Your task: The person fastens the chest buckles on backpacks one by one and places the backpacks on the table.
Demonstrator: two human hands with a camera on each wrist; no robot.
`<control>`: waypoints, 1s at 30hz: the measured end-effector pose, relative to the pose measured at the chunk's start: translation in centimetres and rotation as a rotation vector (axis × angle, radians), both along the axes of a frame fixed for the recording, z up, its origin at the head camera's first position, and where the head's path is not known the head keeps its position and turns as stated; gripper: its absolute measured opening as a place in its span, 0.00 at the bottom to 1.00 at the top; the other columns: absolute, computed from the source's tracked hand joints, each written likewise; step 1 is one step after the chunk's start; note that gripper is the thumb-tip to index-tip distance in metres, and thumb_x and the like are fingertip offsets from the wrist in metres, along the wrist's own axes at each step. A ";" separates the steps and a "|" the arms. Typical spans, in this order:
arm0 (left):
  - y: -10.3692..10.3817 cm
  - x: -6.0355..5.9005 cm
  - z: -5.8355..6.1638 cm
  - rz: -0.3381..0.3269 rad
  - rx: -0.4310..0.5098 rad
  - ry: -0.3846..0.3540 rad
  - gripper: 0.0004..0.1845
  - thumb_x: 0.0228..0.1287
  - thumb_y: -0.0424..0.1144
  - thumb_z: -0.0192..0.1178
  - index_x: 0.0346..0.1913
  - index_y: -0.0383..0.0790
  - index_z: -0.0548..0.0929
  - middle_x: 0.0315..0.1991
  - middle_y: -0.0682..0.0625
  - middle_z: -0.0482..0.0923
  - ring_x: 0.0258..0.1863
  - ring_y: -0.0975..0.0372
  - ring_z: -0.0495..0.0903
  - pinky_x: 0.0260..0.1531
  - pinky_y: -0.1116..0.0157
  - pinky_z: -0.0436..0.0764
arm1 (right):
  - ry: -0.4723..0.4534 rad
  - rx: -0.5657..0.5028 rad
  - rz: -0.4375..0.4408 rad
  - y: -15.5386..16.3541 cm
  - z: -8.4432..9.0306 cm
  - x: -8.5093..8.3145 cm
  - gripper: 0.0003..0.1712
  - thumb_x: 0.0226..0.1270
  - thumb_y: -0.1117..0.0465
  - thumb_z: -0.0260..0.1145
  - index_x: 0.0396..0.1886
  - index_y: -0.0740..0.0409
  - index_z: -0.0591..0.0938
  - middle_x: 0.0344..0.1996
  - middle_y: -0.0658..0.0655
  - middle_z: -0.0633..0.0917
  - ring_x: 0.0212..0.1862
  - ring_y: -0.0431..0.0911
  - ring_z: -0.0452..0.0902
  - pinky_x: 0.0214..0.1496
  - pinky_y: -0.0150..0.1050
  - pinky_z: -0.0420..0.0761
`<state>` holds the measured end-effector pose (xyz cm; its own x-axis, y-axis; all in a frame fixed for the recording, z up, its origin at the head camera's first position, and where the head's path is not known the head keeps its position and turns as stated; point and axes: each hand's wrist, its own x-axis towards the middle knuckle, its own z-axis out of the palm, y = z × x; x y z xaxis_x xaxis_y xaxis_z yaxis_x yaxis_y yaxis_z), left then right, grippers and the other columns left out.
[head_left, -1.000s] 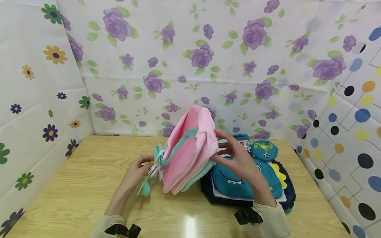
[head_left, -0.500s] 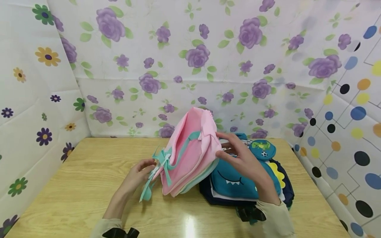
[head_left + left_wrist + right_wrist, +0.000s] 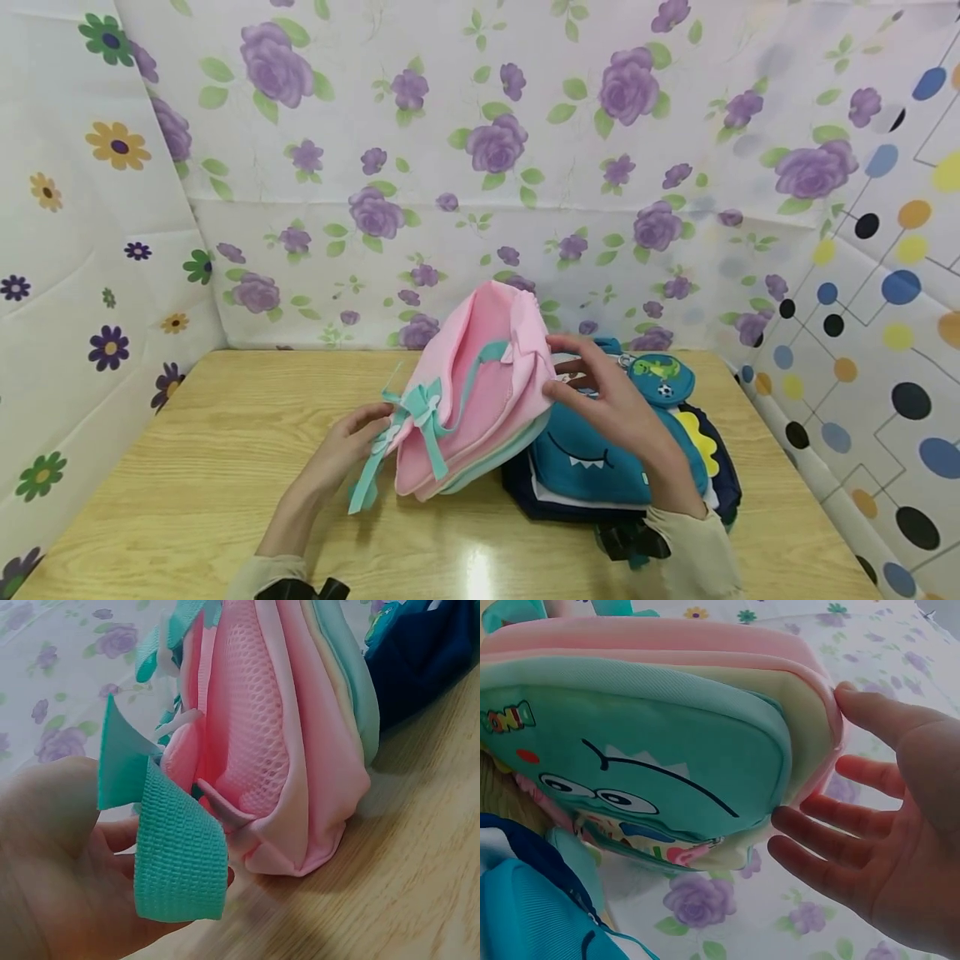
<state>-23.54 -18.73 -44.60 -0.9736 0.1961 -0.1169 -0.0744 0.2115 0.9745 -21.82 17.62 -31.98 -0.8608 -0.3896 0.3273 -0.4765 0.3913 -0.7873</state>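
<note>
Perhaps the pink bag, tilted just left of the blue bag, could slump: the right hand, spread wide, merely touches it (whether the left hand pinches a strap, I cannot tell).

Pale beige left sleeve and matching right sleeve, both plain; near each cuff, a small, blocky black fitting, the left one on a black band; hands bare
</note>
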 end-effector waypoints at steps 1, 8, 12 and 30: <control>0.0 0.0 0.0 -0.001 0.003 -0.005 0.25 0.68 0.53 0.51 0.63 0.46 0.69 0.61 0.47 0.68 0.55 0.55 0.73 0.48 0.61 0.76 | 0.001 0.003 -0.002 0.0 -0.1 0.0 0.30 0.67 0.58 0.61 0.67 0.51 0.65 0.61 0.52 0.71 0.55 0.47 0.74 0.53 0.45 0.77; -0.3 0.1 0.5 -0.003 -0.030 -0.019 0.25 0.68 0.54 0.51 0.63 0.46 0.69 0.62 0.47 0.68 0.58 0.54 0.70 0.52 0.57 0.73 | -0.035 0.025 -0.006 0.0 -0.2 -0.1 0.28 0.68 0.57 0.60 0.67 0.51 0.66 0.60 0.53 0.72 0.55 0.49 0.75 0.52 0.46 0.78; -0.6 0.2 0.9 -0.004 -0.078 -0.001 0.26 0.68 0.56 0.50 0.63 0.47 0.69 0.63 0.48 0.67 0.61 0.54 0.67 0.56 0.51 0.70 | -0.066 0.045 -0.006 0.1 -0.3 -0.1 0.26 0.69 0.56 0.59 0.66 0.50 0.67 0.59 0.53 0.72 0.54 0.50 0.75 0.52 0.47 0.78; -2.5 0.9 1.9 0.009 -0.149 -0.034 0.26 0.67 0.56 0.52 0.62 0.48 0.72 0.63 0.47 0.68 0.59 0.53 0.69 0.46 0.58 0.77 | -0.204 0.128 0.078 0.1 -1.5 -1.2 0.22 0.67 0.55 0.62 0.59 0.51 0.72 0.53 0.51 0.76 0.50 0.48 0.77 0.51 0.41 0.78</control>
